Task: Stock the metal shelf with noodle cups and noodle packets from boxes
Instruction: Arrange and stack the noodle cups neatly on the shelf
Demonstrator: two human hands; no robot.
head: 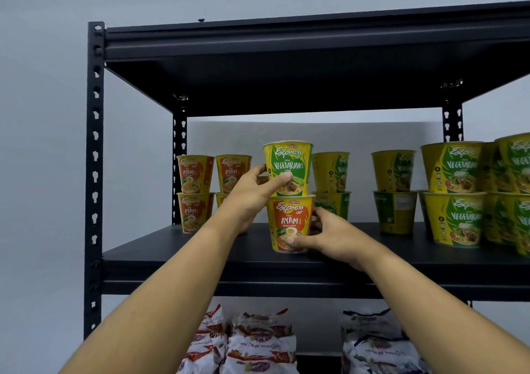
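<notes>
Item: green Vegetarian cup (288, 161), upright, long axis vertical, wide rim up, label towards the camera. It is stacked directly on the orange Ayam cup (289, 215), likewise upright, which stands near the front of the middle board (200, 253) of the black metal shelf (96, 144).
Left hand (252, 190): thumb and fingers curled round the upper cup.
Right hand (329, 233): curled round the lower cup.
Adjacent: orange stacks (195, 172) at left, green stacks (453, 167) at right, noodle packets (258, 342) below.

A plain grey wall (43, 144) fills the background; a small dark knob (201, 20) shows against the wall, upper middle.
</notes>
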